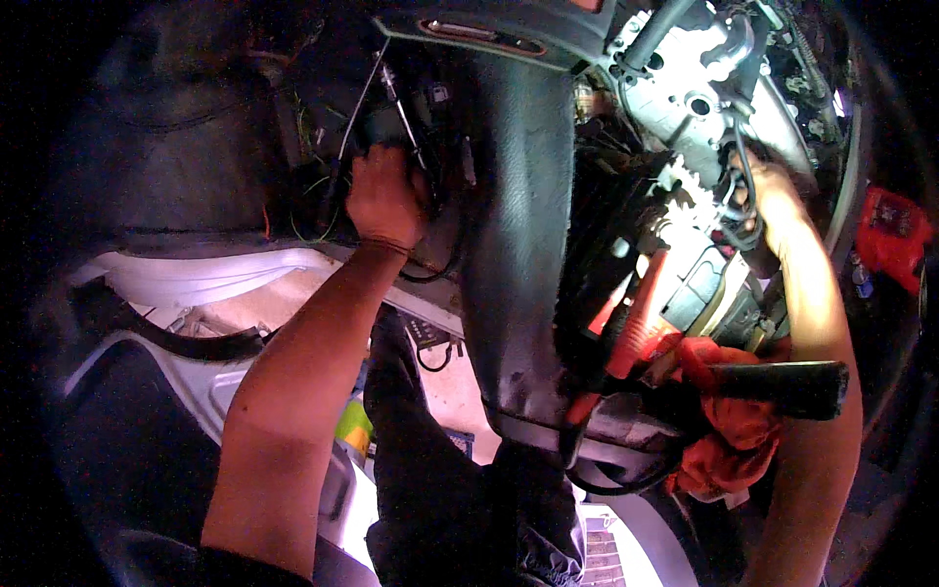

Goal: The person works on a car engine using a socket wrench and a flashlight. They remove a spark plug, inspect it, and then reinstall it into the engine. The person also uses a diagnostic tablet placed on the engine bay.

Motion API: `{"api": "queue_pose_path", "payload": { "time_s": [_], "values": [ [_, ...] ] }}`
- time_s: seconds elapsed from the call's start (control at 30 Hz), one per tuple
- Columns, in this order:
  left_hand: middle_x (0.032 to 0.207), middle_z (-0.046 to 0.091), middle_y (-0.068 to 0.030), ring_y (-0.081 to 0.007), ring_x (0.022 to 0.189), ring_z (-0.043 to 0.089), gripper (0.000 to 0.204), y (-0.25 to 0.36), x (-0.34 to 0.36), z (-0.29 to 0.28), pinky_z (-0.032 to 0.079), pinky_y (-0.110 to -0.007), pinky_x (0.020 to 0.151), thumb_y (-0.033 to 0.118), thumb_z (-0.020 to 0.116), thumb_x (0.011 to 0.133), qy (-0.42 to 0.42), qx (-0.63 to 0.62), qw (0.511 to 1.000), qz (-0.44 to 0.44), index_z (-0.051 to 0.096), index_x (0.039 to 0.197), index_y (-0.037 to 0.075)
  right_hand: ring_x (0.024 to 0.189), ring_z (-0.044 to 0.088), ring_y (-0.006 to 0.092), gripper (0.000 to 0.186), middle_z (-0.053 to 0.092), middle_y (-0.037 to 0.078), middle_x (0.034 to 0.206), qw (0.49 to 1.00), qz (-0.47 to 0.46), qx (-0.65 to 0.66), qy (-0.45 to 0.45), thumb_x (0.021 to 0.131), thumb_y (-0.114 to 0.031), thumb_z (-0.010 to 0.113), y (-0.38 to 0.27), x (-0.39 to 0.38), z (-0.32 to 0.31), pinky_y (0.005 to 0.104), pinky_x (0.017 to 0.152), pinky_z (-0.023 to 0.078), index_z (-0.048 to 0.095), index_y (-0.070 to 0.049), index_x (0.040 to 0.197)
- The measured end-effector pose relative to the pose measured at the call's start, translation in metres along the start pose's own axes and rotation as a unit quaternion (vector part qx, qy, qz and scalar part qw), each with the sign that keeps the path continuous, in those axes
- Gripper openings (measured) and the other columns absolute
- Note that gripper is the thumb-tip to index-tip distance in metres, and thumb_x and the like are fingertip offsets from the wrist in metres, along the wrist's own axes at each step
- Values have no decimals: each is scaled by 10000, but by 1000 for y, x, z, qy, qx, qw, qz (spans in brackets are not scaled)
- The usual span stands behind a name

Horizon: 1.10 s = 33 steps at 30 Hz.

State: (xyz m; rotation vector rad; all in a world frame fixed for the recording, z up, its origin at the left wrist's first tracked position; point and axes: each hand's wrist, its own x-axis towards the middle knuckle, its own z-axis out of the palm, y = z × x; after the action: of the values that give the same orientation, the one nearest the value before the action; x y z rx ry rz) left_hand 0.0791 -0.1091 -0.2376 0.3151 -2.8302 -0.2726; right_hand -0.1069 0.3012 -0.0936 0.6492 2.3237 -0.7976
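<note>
Left hand (388,203) sits upper left of centre, by a rod (402,112); right hand (769,196), upper right, seemingly touches engine (675,108). Both hands' fingers obscured; cannot tell grip.

The left hand (389,201) is held within a dark recess on the far left, beside a slim metal rod (399,105); its grip cannot be made out. On the far right, the right hand (768,191) is placed near a brightly lit metal engine part (675,93), its fingers partly hidden by a black cable (751,186). Both hands are separated by a dark padded panel (516,245). Nearer on the right, a red cloth (729,440) is partly covered by a black bar (782,387), with a red-handled tool (641,313) seen to the left.
</note>
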Motion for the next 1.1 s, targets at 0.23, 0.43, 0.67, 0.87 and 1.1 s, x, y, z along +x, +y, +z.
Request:
{"api": "queue_pose_path", "payload": {
  "time_s": [0.23,0.43,0.67,0.87,1.1],
  "values": [
    [967,536,-147,-390,902,543,209,0,-1,-2,504,-504,714,187,609,790,-57,-23,998,-33,551,954,73,609,573,119,409,602,24,748,998,-11,-56,5,856,-454,642,-11,-63,-16,284,518,494,673,-54,935],
    [974,537,-143,-390,927,540,244,1,-4,0,508,-513,705,202,618,787,22,-50,998,10,557,984,71,685,647,180,422,667,96,806,998,-20,50,24,825,-436,624,-6,-109,-23,278,591,494,663,-28,927],
    [984,541,-134,-381,915,551,266,-5,-7,9,510,-517,649,220,618,779,11,-26,1000,11,559,998,82,897,626,163,371,671,83,1058,963,-154,143,169,941,-347,612,-35,-103,-51,318,737,540,644,-27,1125],
    [995,549,-131,-383,916,554,281,-5,-10,11,509,-524,650,213,620,773,52,-46,997,17,557,1010,76,877,650,179,446,671,96,1089,972,-178,94,122,967,-394,620,-20,-33,-45,334,704,545,611,-30,1225],
    [1008,558,-133,-386,928,554,290,2,-4,1,502,-523,672,214,595,792,63,-60,996,34,566,1047,78,1101,660,367,409,670,276,1127,965,1,-215,151,863,-275,568,9,5,-25,443,918,513,679,56,1076]
  ]
}}
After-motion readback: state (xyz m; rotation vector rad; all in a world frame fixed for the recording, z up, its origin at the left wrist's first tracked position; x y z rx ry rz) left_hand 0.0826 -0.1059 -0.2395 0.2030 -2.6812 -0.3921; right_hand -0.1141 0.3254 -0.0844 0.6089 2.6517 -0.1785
